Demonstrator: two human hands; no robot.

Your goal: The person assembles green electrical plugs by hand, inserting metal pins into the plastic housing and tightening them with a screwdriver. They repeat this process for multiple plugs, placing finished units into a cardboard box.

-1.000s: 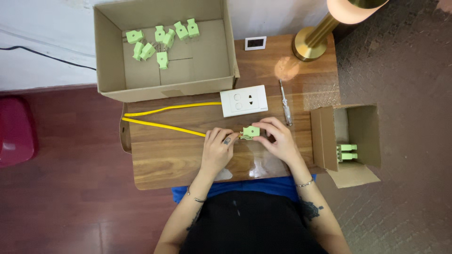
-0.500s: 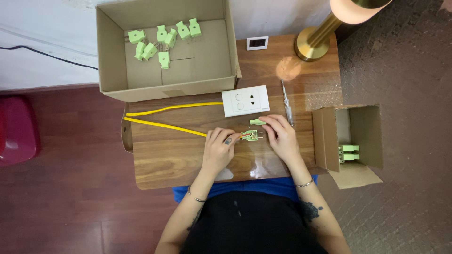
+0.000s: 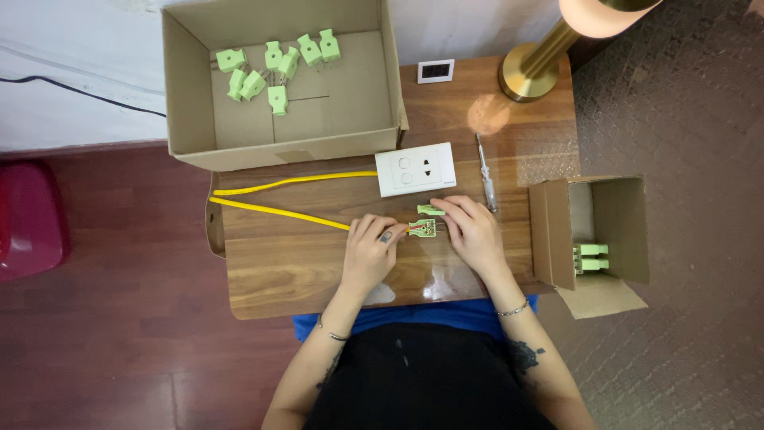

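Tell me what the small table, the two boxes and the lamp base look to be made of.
The table looks like wood or wood-look laminate: brown grain under a glossy coat that mirrors the lamp glow. The large box and the small box look like plain brown cardboard, matte, with folded flaps. The lamp base seems polished brass-toned metal, judging by its golden sheen, though it could be plated.

Tabletop (image 3: 286, 271) lies open left of the hands; socket plate (image 3: 415, 169) and screwdriver (image 3: 487, 177) block the far side.
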